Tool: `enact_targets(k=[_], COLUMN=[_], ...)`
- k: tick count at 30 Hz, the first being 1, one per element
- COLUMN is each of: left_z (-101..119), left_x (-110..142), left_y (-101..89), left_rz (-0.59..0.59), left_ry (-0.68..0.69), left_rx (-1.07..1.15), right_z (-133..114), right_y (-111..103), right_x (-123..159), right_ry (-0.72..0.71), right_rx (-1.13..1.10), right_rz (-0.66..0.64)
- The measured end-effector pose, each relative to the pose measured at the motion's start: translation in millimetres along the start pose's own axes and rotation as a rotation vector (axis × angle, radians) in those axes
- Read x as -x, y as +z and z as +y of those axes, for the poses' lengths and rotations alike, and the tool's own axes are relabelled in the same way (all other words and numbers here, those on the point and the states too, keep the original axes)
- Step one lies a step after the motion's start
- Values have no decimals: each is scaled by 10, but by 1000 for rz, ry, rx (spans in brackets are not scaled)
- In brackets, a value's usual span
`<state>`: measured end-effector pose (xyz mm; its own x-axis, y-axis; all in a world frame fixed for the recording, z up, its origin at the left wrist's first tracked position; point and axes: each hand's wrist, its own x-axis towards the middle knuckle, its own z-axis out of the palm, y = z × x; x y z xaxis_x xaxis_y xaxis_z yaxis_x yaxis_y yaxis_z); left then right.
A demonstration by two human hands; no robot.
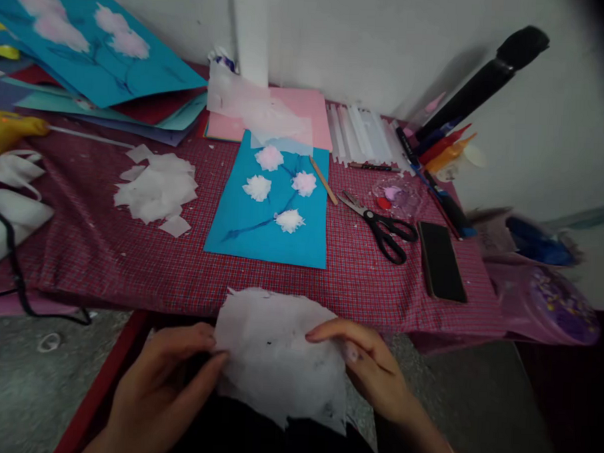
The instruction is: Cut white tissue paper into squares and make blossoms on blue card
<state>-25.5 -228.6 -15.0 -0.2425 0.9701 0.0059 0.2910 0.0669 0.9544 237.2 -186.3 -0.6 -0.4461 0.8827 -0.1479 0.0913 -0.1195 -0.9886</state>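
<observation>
A ragged sheet of thin white tissue paper point(276, 349) is held below the table's front edge. My left hand point(168, 381) pinches its left edge between thumb and fingers. My right hand point(370, 370) grips its right side, fingers curled over the front. On the table beyond lies a blue card point(237, 217) with a drawn branch and several white and pink tissue blossoms point(289, 219) stuck on it.
The red checked tablecloth point(106, 244) carries a pile of white tissue scraps point(156, 190), black scissors point(384, 230), a dark phone point(441, 260), a wooden stick point(324, 181), glue sticks point(363, 132), markers point(443, 149), pink paper point(307, 110) and a yellow glue gun point(8, 130). Another blue blossom card point(89, 50) lies far left.
</observation>
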Motion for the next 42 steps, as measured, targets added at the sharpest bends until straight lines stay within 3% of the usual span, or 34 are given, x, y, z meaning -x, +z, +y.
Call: enact_targets(k=[2, 5, 9, 11, 14, 17, 20, 24, 27, 29, 33, 36, 42], left_z=[-65, -156, -221, -236, -252, -288, -382, -535, -520, -430, -214, -122, -44], left_x=[21, -5, -51, -51, -52, -88, -138, -164, -169, -189, -248, -265, -256], left_y=[-1, 62, 84, 43, -31, -64, -57, -53, -45, -13, 82, 101, 13], left_rz=[-26, -117, -213, -278, -395, -514, -604, -609, -594, -590, -589, -490, -371], left_ry=[20, -119, -230, -250, -230, -71, 175, 518, 602, 530, 134, -79, 2], left_rx=[-122, -182, -139, -127, -117, -95, -137, -334, -383, -313, -204, -240, -323], right_z=[82, 295, 505, 510, 444, 416, 472, 535, 500, 457, 383, 340, 297], right_y=[19, 69, 96, 90, 90, 131, 201, 274, 300, 310, 309, 290, 266], right_x=[12, 59, 177, 225, 255, 254, 247, 208, 157, 127, 94, 85, 63], right_ry=[53, 160, 304, 305, 223, 145, 143, 198, 216, 276, 432, 450, 316], right_rx=[33, 8, -211, -277, -175, -93, -136, -158, -147, -167, -152, -45, 151], right_rz=[20, 59, 38, -12, -87, -98, -4, 197, 282, 324, 305, 304, 261])
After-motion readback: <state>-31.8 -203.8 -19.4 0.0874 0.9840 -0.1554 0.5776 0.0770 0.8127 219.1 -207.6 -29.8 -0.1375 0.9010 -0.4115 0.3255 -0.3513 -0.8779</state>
